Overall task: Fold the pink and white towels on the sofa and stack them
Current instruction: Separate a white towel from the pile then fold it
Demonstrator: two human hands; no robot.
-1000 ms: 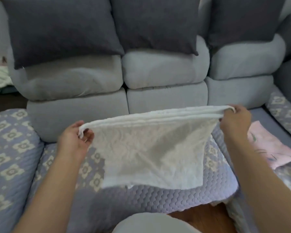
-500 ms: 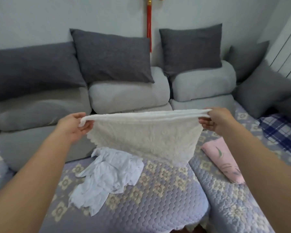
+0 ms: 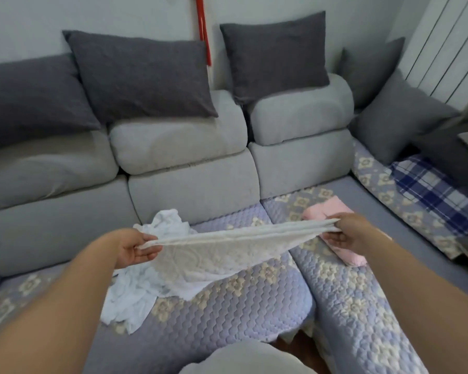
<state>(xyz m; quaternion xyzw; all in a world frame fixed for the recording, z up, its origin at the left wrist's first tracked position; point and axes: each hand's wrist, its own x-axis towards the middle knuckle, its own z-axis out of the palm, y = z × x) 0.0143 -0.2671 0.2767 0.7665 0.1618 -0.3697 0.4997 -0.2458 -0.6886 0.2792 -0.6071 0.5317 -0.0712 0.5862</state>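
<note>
Now lower than half a second ago, the white towel stretches between the pinching left hand and right hand, draping onto the sofa seat's front edge.

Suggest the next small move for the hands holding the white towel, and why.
Probably lower it flat onto the sofa cover. The left hand and right hand each pinch a corner of the white towel, doubled and stretched taut in the air, its lower edge near the cover, beside a crumpled white towel.
</note>
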